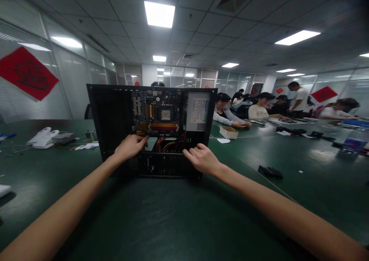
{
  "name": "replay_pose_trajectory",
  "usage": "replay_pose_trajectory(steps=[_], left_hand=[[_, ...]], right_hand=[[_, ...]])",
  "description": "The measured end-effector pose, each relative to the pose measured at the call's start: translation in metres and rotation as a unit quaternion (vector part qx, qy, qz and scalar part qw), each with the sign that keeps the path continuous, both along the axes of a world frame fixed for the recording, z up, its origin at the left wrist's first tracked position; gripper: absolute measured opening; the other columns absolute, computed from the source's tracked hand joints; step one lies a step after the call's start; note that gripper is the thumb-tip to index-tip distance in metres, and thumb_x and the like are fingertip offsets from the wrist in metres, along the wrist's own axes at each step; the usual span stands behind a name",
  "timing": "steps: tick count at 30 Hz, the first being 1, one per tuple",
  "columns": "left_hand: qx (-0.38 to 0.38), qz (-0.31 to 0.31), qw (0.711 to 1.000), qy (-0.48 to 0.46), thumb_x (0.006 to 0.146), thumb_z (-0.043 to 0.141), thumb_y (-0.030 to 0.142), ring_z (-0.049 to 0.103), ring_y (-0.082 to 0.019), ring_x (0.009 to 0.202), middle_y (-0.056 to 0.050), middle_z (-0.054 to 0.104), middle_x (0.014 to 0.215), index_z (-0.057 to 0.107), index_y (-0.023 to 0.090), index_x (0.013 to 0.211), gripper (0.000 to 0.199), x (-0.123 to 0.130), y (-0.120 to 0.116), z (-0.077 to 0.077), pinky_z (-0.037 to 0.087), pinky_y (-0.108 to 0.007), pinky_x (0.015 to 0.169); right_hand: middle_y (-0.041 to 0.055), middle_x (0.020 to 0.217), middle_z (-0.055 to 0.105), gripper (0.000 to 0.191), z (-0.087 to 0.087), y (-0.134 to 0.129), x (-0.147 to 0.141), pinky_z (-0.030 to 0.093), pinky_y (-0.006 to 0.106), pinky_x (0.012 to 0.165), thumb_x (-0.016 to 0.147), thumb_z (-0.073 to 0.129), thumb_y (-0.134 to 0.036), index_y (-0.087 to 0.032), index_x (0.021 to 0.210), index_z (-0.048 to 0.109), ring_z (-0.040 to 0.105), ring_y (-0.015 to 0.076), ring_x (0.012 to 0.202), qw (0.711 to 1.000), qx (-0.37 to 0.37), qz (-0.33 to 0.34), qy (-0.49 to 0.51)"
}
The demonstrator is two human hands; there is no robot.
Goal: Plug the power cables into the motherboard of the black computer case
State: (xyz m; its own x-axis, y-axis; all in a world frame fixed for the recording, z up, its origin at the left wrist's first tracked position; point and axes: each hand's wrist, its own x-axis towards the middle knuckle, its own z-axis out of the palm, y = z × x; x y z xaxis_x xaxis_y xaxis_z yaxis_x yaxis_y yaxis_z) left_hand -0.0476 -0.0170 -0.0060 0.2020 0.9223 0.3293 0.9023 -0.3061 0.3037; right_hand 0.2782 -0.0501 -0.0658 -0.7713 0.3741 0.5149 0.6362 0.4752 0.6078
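Computer case (161, 161): likely heavy, stiff; hold outer frame (95, 111) | left hand (131, 145), right hand (201, 159): curled at lower rail (170, 153), clamping unclear

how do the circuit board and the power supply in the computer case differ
The circuit board is dark, with coloured slots; the power supply is light grey, with a printed label. The circuit board looks wider than the power supply. Both sit high in the computer case.
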Motion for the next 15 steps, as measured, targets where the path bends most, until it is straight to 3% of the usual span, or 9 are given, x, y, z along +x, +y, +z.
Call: replay_pose_trajectory(steps=[7, 12, 15], left_hand=[[0.035, 0.093, 0.995, 0.008, 0.094, 0.033, 0.059, 0.07, -0.026, 0.088, -0.008, 0.077, 0.087, 0.077, 0.023, 0.088, 0.058, -0.027, 0.033, 0.001, 0.047, -0.029, 0.07], [0.083, 0.193, 0.976, 0.047, 0.097, 0.022, 0.051, 0.067, -0.035, 0.101, -0.021, 0.073, 0.105, 0.076, 0.015, 0.107, 0.066, -0.063, 0.055, -0.003, 0.048, -0.036, 0.076], [0.089, 0.225, 0.967, 0.078, 0.097, 0.023, 0.048, 0.068, -0.037, 0.101, -0.024, 0.072, 0.107, 0.073, 0.012, 0.114, 0.064, -0.078, 0.064, 0.002, 0.049, -0.039, 0.079]], right_hand=[[0.0114, 0.078, 0.068, 0.035, 0.009, -0.011, -0.056, 0.042, 0.035, 0.076, 0.096, 0.037, -0.007, -0.004, 0.119, 0.063, 0.061, 0.0184, 0.066, 0.999, -0.027, -0.03, 0.0], [0.0176, 0.08, 0.071, 0.033, 0.012, -0.019, -0.128, 0.051, 0.038, 0.08, 0.092, 0.043, -0.005, 0.005, 0.111, 0.067, 0.066, 0.0208, 0.066, 0.999, 0.01, -0.04, -0.003], [0.0229, 0.089, 0.073, 0.029, 0.01, -0.023, -0.176, 0.054, 0.039, 0.081, 0.09, 0.047, -0.005, 0.004, 0.105, 0.07, 0.069, 0.023, 0.074, 0.999, 0.019, -0.039, -0.002]])
